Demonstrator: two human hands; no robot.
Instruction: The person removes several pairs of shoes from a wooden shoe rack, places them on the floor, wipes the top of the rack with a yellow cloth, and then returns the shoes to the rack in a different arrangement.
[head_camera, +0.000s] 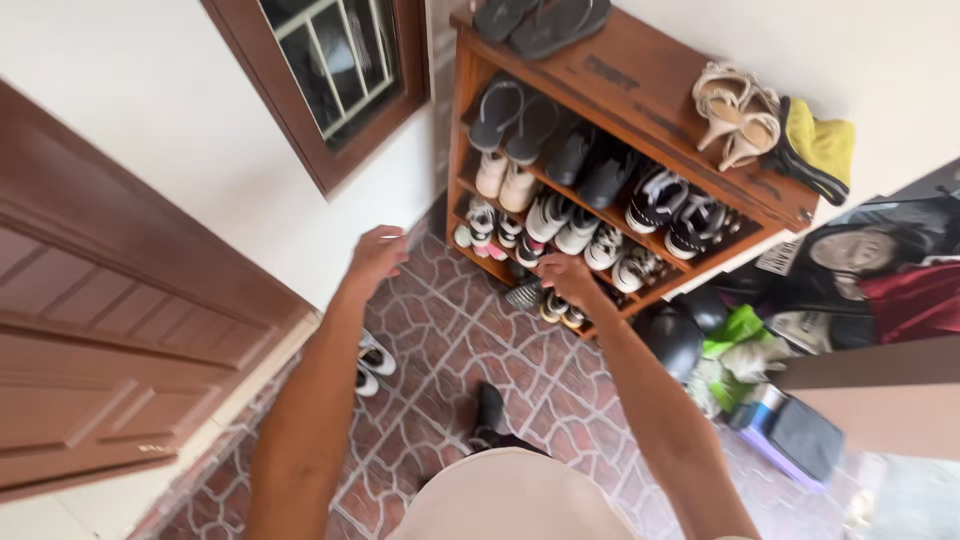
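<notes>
Below, both arms are stretched toward a wooden shoe rack (640, 75). The right hand (563, 275) is placed at the lower shelves, just beside a grey slipper (524, 293) and white sneakers (565, 228); whether anything is gripped cannot be told. The left hand (377, 254) is held loosely open and empty over the tiled floor (450, 340), near the wooden door (110, 330).

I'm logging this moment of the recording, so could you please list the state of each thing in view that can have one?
Left hand: empty, fingers curled, raised above the tiled floor.
Right hand: reaching into the lower shelf of the shoe rack; whether it grips anything cannot be told.
Shoe rack: full, pairs standing in rows.
Beige heeled sandals: lying on the rack top.
Wooden door: shut.
Black-and-white shoes: on the floor by the wall.
</notes>
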